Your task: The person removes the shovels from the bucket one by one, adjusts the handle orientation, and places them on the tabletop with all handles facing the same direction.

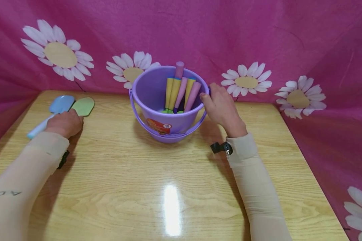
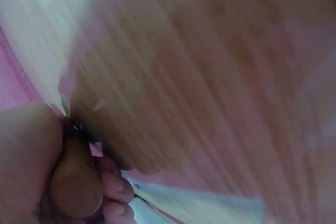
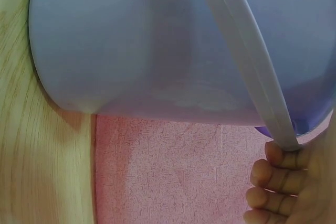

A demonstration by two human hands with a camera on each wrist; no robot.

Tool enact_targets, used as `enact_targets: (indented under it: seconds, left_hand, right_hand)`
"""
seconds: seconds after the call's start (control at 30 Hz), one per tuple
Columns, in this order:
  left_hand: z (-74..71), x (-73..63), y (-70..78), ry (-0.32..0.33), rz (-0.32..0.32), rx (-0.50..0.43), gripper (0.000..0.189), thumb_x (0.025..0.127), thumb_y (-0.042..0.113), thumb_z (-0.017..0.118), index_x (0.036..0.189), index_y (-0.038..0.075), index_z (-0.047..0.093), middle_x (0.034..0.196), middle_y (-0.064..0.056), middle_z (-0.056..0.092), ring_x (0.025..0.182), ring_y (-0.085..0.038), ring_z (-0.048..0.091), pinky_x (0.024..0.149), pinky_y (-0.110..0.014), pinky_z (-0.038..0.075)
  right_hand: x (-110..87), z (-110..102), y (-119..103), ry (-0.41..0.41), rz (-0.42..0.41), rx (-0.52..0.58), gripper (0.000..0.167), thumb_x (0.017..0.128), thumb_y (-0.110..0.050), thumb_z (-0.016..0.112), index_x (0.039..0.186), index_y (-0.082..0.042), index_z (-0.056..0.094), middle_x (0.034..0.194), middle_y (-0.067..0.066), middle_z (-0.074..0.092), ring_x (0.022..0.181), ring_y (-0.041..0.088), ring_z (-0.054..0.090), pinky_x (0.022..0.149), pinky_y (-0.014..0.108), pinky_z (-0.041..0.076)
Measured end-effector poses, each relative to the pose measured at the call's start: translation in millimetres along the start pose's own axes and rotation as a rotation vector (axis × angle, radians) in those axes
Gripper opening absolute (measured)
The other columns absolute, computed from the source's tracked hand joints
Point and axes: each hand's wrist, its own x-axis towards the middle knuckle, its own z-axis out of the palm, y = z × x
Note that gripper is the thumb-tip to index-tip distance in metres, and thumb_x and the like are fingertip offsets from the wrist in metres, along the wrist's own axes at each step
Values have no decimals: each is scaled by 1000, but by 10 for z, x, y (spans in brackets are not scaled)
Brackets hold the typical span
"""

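Note:
My left hand (image 1: 64,124) is low over the table at the left, its fingers curled round the handle (image 2: 77,195) of a toy shovel with a green blade (image 1: 84,106). Beside it lies a blue toy shovel (image 1: 62,104) with a pale blue handle. At the back centre stands a purple bucket (image 1: 172,122), upright, its bail hanging down in front. My right hand (image 1: 221,105) grips the bucket's right rim, thumb at the edge and fingers outside near the bail joint. Inside the bucket, several yellow and pink handles (image 1: 181,92) point upward.
The wooden table (image 1: 132,187) carries the bucket and shovels. A pink cloth (image 1: 193,30) with white daisies hangs behind the table and along its sides. A bright light reflection falls on the tabletop's front middle.

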Motion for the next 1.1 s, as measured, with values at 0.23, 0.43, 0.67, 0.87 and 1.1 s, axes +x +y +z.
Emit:
enact_targets:
  seconds: [0.23,0.43,0.67,0.87,1.1]
  left_hand:
    - [-29,-65,-17,-9,-3,29,53,105,27,32,123,-21,44,119,-51,52,106,-68,55,84,-72,50]
    - [-104,-116,-77,-10,29,107,62,104,40,37,119,-20,45,113,-47,58,94,-63,61,75,-67,53]
    - [-348,-188,-152,151,88,154,73,104,60,35,110,-10,55,103,-38,62,85,-57,63,62,-61,51]
    - [-663,-187,-114,178,61,166,73,104,59,28,102,-6,61,106,-40,62,90,-61,61,65,-65,51]
    - [-1064,-179,39,204,109,228,58,105,44,32,107,-10,53,90,-37,61,77,-58,60,58,-62,51]
  right_hand:
    - [-5,0,-1,0,0,8,41,100,-40,40,100,-2,54,89,15,53,88,33,53,76,44,42]
    - [0,5,-6,-6,0,12,43,100,-41,39,102,-1,54,90,16,53,89,33,54,77,45,44]
    - [5,-13,-10,-19,13,14,44,101,-41,38,104,-1,53,92,16,52,90,33,53,79,45,44]
    - [-3,-15,1,-22,25,13,43,102,-42,38,105,-1,53,93,16,53,90,33,53,79,45,44]
    - [-5,-19,-11,-32,27,11,43,102,-42,38,105,-1,53,93,16,53,91,34,53,79,46,44]
